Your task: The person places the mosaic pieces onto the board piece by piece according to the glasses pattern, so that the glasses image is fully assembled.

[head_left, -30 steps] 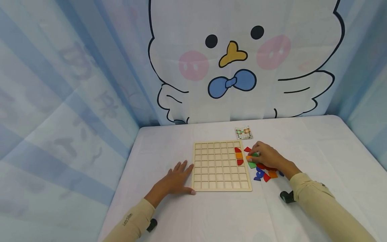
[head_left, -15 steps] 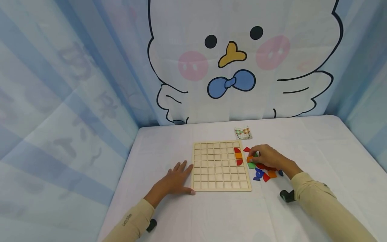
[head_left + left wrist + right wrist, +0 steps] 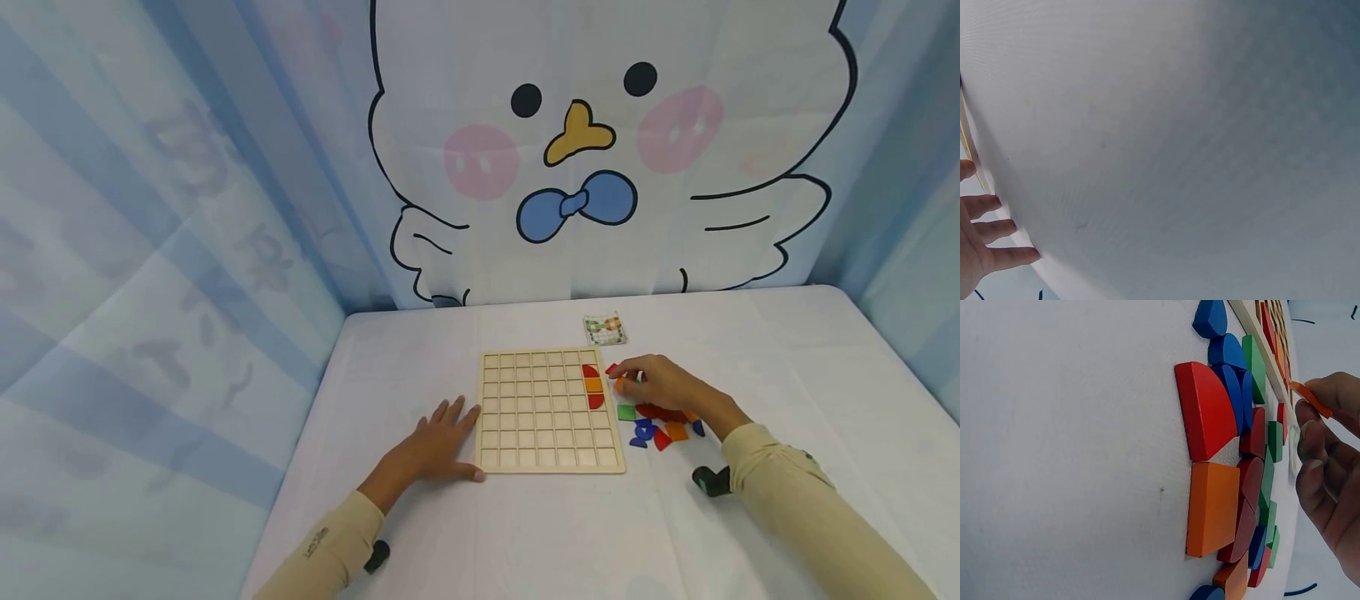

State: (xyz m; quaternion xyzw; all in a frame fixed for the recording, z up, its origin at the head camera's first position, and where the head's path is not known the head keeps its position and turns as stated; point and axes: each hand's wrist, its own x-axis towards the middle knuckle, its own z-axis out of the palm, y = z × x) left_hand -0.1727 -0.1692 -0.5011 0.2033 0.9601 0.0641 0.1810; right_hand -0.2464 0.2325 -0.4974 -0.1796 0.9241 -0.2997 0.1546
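A smooth white table (image 3: 555, 533) stretches in front of me, its far corners rounded, with pale blue-and-white curtains (image 3: 172, 275) hanging close on either side. Behind it hangs a big printed cartoon bird (image 3: 600, 275) with pink cheeks, a yellow beak and a blue bow tie. The board (image 3: 525, 422) lies flat near the table's middle: light wood, ruled into a grid of shallow cells, with a red quarter-round (image 3: 590, 372), an orange square (image 3: 593, 386) and another red piece (image 3: 596, 402) in its right-hand column. My left hand (image 3: 438, 446) is spread wide, holding nothing, index finger and thumb at the board's left edge. My right hand (image 3: 667, 385) pinches a thin, bright orange piece (image 3: 1311, 400) between thumb and finger, just off the board's right side. Near it lie loose blocks (image 3: 1251, 478) in red, orange, green and blue, some curved; a small patterned card (image 3: 605, 328) sits beyond the board's far right corner
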